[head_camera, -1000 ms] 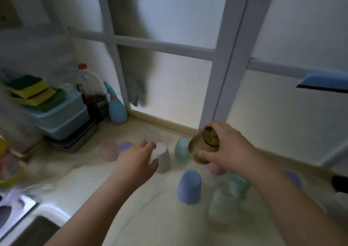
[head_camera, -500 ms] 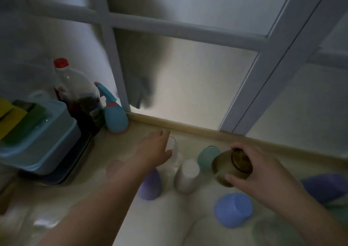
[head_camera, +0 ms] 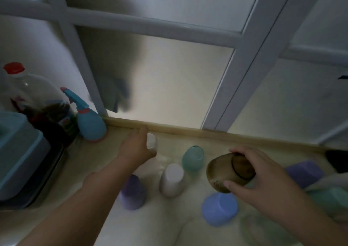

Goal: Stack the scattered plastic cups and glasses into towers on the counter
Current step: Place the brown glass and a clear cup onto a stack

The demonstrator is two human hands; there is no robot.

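On the counter (head_camera: 98,163), upturned cups; right hand (head_camera: 263,178) holds an empty amber glass (head_camera: 228,172).

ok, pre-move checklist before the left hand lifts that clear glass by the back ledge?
1. Left hand closed on small clear glass: cannot tell, fingers hide it.
2. Right hand secure on amber textured glass: ok, held tilted off the counter.
3. Lift path clear of blue spray bottle: ok, apart.
4. Upturned white plastic cup standing: ok.
5. Teal glass upright: ok.
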